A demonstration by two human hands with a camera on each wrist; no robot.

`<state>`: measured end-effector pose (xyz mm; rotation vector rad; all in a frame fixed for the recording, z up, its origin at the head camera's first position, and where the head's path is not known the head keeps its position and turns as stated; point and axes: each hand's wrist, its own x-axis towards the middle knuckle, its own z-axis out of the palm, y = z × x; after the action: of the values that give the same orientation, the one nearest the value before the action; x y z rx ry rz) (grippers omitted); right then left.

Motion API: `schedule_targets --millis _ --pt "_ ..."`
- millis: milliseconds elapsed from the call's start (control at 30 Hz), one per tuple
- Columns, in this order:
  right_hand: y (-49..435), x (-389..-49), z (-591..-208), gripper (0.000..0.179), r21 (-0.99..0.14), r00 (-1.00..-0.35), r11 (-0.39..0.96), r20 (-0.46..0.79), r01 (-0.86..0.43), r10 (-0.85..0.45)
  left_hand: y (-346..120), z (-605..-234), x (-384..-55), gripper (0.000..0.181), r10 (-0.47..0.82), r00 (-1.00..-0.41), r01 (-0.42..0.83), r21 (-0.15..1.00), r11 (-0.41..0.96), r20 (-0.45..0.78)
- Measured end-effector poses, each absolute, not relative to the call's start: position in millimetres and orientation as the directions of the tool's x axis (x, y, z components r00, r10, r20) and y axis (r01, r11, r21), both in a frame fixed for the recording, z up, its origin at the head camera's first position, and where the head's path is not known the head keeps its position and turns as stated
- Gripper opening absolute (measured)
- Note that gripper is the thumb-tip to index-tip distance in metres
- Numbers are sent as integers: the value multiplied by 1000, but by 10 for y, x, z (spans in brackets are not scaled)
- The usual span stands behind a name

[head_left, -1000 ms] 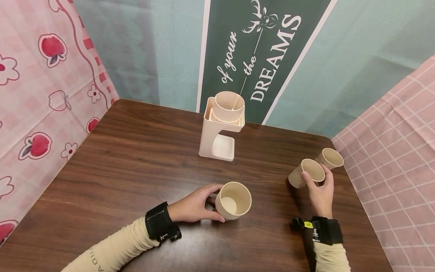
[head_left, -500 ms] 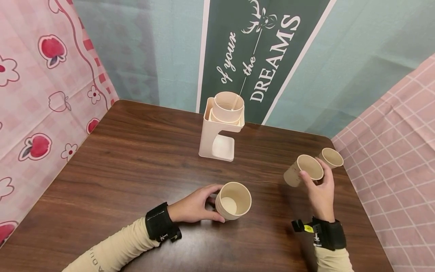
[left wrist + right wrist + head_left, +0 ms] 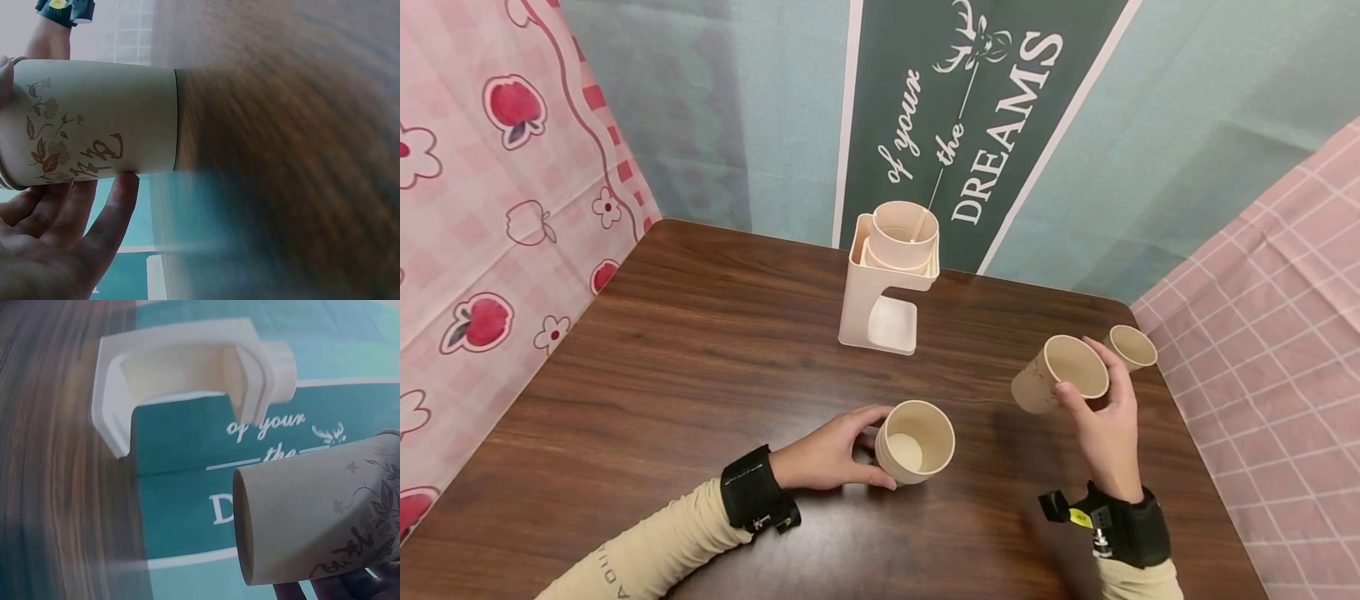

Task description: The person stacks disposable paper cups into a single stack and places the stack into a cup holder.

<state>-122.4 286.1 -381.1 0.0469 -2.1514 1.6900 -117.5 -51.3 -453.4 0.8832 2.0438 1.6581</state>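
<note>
My left hand [image 3: 826, 454] holds a beige paper cup [image 3: 934, 437] upright on the table, thumb on the near side and fingers on the far side. The left wrist view shows brown flowers and lettering printed on this paper cup [image 3: 94, 119], its base at the tabletop. At the right, my right hand [image 3: 1111, 429] grips another printed paper cup [image 3: 1036, 385] near the rim. That cup leans, base to the left; in the right wrist view the paper cup [image 3: 300, 512] is raised off the wood, its bottom edge exposed.
A third paper cup [image 3: 1133, 348] stands at the back right corner, partly behind my right fingers. A pale pink drip-maker-like stand [image 3: 859, 308], with a round container [image 3: 904, 242] on top holding a thin stick, stands at the back middle. Cloths hang around the dark wooden table [image 3: 715, 333].
My right hand has lifted its paper cup and moved it left, away from the corner cup, tilting it more. My left hand and its cup have stayed in place.
</note>
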Motion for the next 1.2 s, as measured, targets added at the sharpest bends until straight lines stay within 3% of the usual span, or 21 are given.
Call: schedule_targets --millis 500,733,1033,1200 --pt "2579 -1082 -3628 66 -895 -900 119 435 -430 16 -518 -4549 -1184 77 664 -738 263 957 124 117" --pt "2372 -1036 -3586 75 -836 -835 39 541 -547 -102 -517 -4547 -1183 78 665 -739 258 958 128 110" --pt "2154 -970 -3608 79 -860 -852 57 491 -507 -184 -510 -4558 -1187 78 668 -734 265 957 117 122" --pt "2022 -931 -3592 84 -841 -826 3 530 -541 -194 -508 -4560 -1187 77 671 -731 264 958 111 123"
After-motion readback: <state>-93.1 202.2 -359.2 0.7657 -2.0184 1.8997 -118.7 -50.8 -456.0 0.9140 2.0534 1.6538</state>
